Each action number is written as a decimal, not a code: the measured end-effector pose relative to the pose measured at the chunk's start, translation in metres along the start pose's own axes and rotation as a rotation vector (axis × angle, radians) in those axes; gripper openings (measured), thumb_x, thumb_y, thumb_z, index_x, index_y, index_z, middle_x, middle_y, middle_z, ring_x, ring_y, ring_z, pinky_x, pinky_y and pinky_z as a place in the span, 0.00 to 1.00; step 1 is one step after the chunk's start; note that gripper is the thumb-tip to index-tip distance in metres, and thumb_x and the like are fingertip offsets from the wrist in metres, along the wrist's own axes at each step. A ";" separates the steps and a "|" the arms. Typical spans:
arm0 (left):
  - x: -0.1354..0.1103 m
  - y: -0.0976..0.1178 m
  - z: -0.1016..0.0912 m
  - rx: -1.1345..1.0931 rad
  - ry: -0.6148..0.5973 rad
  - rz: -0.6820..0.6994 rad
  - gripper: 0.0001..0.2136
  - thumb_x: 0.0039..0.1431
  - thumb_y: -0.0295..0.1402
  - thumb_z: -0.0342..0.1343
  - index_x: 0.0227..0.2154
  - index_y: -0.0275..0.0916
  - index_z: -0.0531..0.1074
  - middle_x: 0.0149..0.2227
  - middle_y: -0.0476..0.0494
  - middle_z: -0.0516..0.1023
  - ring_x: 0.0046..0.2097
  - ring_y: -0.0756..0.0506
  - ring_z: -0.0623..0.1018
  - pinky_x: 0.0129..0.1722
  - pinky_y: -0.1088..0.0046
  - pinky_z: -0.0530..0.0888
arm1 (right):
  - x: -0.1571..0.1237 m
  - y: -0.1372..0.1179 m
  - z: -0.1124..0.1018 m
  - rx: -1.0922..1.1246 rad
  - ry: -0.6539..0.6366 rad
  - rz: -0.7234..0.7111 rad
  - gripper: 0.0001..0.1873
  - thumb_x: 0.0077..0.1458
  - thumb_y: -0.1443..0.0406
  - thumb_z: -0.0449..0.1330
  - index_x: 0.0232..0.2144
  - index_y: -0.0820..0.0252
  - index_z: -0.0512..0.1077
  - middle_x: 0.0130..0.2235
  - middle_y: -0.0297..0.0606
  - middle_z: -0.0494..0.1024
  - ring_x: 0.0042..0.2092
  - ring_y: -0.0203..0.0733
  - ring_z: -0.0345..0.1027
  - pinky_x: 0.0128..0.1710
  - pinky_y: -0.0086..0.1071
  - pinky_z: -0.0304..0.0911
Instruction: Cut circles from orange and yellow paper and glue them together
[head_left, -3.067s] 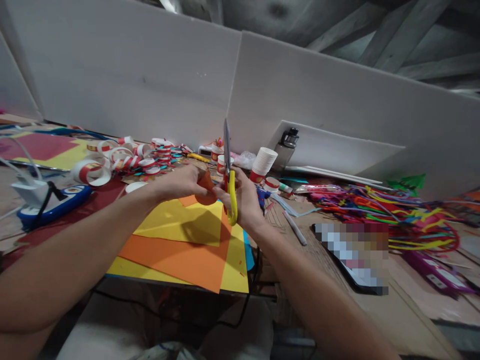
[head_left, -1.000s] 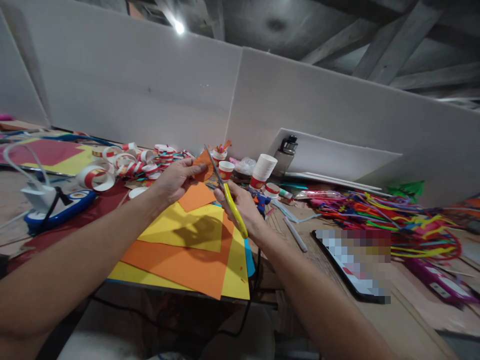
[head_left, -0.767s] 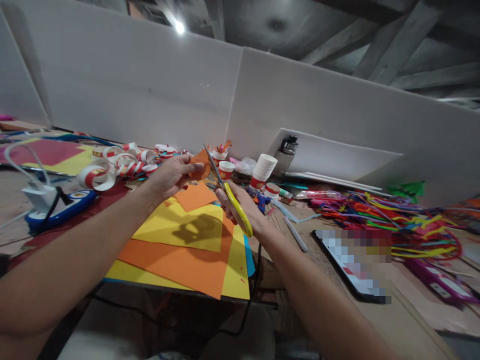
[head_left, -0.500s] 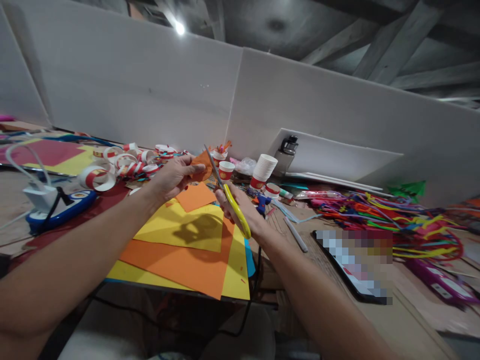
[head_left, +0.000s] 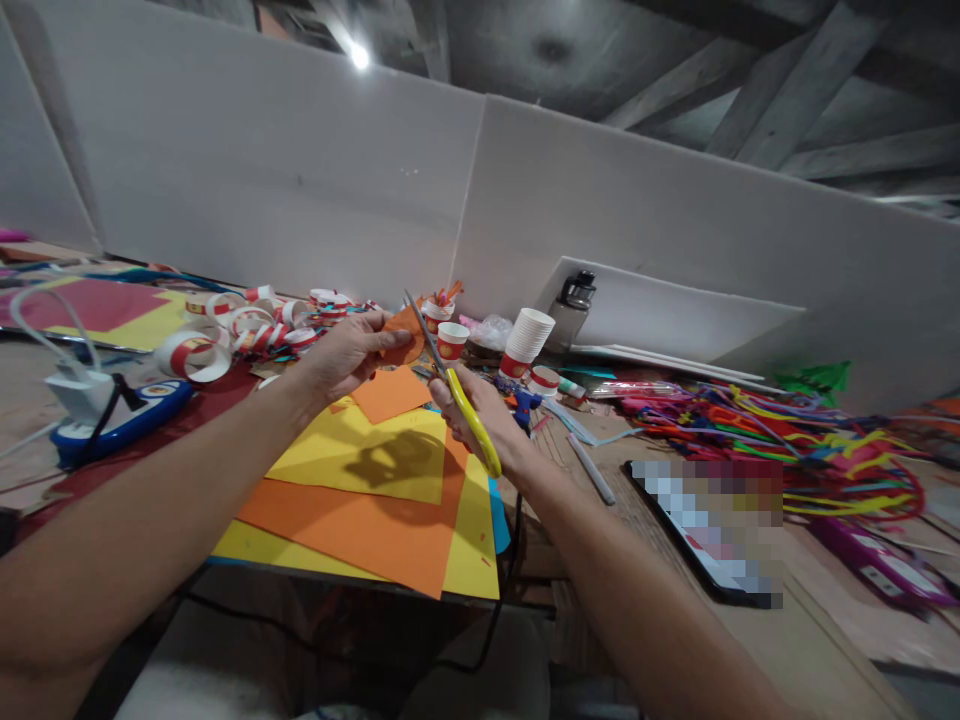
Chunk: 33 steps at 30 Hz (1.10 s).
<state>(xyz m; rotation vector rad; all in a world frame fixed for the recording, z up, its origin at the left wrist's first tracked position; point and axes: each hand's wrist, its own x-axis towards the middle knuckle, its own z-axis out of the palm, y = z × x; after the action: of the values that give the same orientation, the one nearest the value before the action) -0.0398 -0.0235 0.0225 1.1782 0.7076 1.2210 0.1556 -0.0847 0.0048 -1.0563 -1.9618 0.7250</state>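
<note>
Between its thumb and fingers my left hand (head_left: pixel 352 355) pinches a small piece of orange paper (head_left: pixel 403 335), held up over the table. My right hand (head_left: pixel 480 415) is closed on the yellow handles of a pair of scissors (head_left: pixel 469 415). The blades point up and away, along the right edge of the orange piece; I cannot tell how far they are parted. Below the hands lie a yellow sheet (head_left: pixel 360 460), an orange sheet (head_left: pixel 375 530) and a smaller orange piece (head_left: pixel 390 393), overlapping one another. The hands' shadow falls on the yellow sheet.
Curled rings of cut paper cup (head_left: pixel 199 355) and a blue power strip (head_left: pixel 124 425) are at the left. Behind the hands stand stacked paper cups (head_left: pixel 529 340) and a bottle (head_left: pixel 571 315). A phone (head_left: pixel 701 535), a marker (head_left: pixel 592 468) and colourful pipe cleaners (head_left: pixel 787 440) lie at the right.
The scissors have shifted very slightly to the left along the orange piece. Both hands keep their hold, and the other things look unmoved.
</note>
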 end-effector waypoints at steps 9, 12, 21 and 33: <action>0.006 -0.005 -0.010 0.027 -0.065 0.040 0.08 0.45 0.29 0.68 0.28 0.34 0.77 0.26 0.45 0.78 0.23 0.52 0.72 0.20 0.79 0.63 | -0.002 -0.004 -0.001 -0.055 -0.003 0.016 0.21 0.61 0.46 0.54 0.30 0.57 0.61 0.30 0.31 0.62 0.31 0.33 0.55 0.29 0.28 0.52; 0.009 -0.006 -0.013 0.017 -0.090 0.048 0.09 0.44 0.30 0.69 0.28 0.34 0.77 0.26 0.45 0.78 0.24 0.52 0.73 0.22 0.79 0.65 | -0.002 -0.005 -0.002 -0.053 -0.012 0.032 0.23 0.61 0.45 0.53 0.30 0.57 0.61 0.30 0.31 0.62 0.30 0.33 0.55 0.29 0.28 0.52; 0.009 0.000 -0.022 0.112 -0.068 -0.022 0.09 0.44 0.29 0.69 0.28 0.35 0.76 0.25 0.46 0.77 0.26 0.50 0.75 0.24 0.77 0.69 | -0.003 -0.006 0.000 -0.035 -0.036 0.030 0.23 0.60 0.45 0.54 0.28 0.57 0.60 0.27 0.29 0.60 0.28 0.33 0.52 0.28 0.28 0.50; 0.020 -0.002 -0.034 0.025 0.078 0.049 0.06 0.45 0.27 0.66 0.26 0.35 0.75 0.25 0.46 0.77 0.26 0.52 0.73 0.27 0.79 0.72 | 0.003 0.014 0.005 0.100 0.220 0.090 0.21 0.55 0.51 0.63 0.44 0.57 0.66 0.36 0.33 0.71 0.38 0.39 0.66 0.39 0.33 0.62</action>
<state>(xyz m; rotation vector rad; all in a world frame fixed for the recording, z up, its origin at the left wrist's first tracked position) -0.0648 0.0052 0.0142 1.1795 0.7576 1.3084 0.1562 -0.0761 -0.0075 -1.1187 -1.6840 0.7160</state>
